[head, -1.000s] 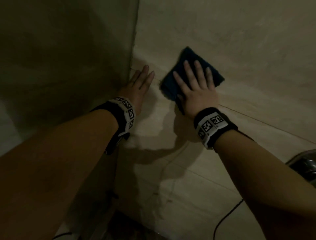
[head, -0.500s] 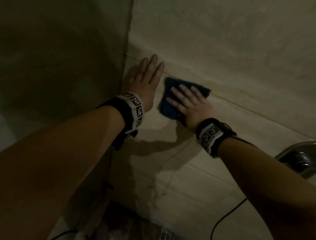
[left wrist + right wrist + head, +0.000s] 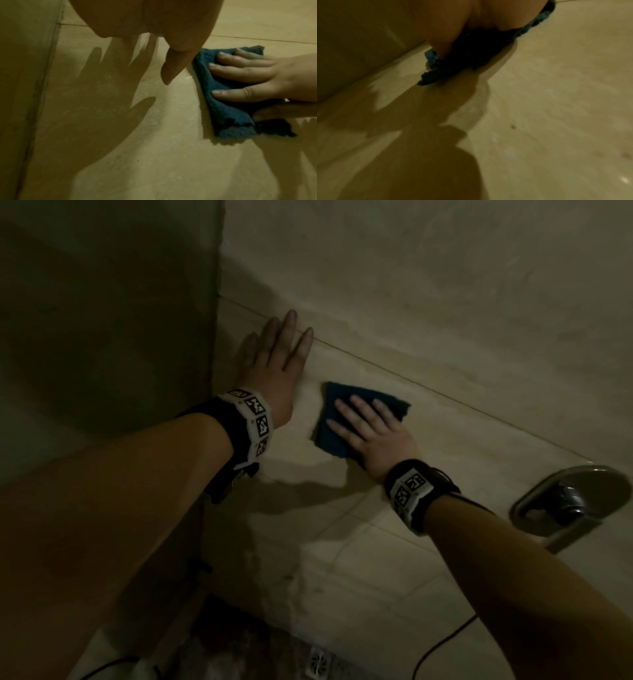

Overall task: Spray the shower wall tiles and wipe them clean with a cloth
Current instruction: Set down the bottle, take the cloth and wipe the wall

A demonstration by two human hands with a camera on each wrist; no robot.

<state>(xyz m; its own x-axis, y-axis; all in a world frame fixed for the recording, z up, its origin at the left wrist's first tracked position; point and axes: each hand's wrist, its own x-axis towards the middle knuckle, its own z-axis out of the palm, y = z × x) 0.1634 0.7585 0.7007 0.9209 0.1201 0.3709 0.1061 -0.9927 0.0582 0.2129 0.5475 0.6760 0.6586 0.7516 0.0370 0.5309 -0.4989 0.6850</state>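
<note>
A dark blue cloth (image 3: pixel 330 419) (image 3: pixel 223 97) lies flat against the beige wall tiles (image 3: pixel 445 320). My right hand (image 3: pixel 368 428) (image 3: pixel 248 75) presses it to the wall with straight, spread fingers. In the right wrist view the cloth (image 3: pixel 471 54) shows as a dark bunch under the palm. My left hand (image 3: pixel 274 361) rests flat on the tile just left of the cloth, fingers straight, near the wall corner; its thumb (image 3: pixel 173 65) points toward the cloth's edge. No spray bottle is in view.
A chrome shower valve plate with handle (image 3: pixel 565 501) sticks out of the wall at the right. The corner with the darker side wall (image 3: pixel 102 320) runs at the left. A black cable (image 3: pixel 442 648) and a floor drain (image 3: pixel 317 666) lie below.
My right hand slid the cloth down the wall, from above the grout line to below it. The left hand stayed flat on the tile near the corner.
</note>
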